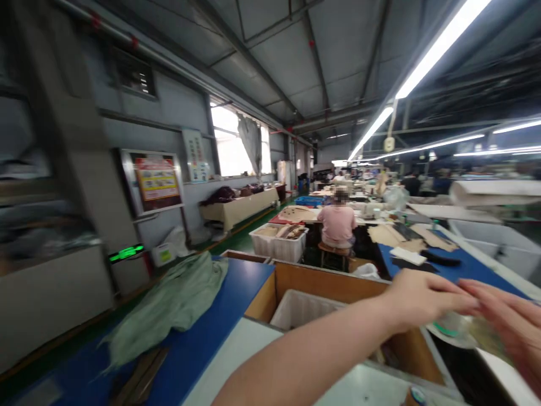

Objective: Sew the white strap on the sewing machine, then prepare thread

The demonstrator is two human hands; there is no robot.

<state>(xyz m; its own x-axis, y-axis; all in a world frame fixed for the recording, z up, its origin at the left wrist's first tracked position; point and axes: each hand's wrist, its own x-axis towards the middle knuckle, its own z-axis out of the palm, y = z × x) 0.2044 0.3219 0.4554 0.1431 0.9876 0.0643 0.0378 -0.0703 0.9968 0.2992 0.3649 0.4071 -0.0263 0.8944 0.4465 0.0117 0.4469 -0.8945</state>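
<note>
My left arm reaches in from the bottom middle, and my left hand [422,296] is stretched out to the right, above a wooden box [333,282]. My right hand [507,324] comes in from the right edge with its fingers towards the left hand. Both hands are smeared by motion. Just under the fingertips, between the hands, is a pale round thing with a green mark [452,330]. It is too blurred to name, and I cannot tell which hand holds it.
A green cloth sack [177,299] lies on the blue table [220,332] at left. A white plastic bin [300,310] sits inside the wooden box. Ahead, a person in a pink top [338,223] sits on a stool beside a white crate [279,239]. Cardboard pieces [414,234] cover the blue bench at right.
</note>
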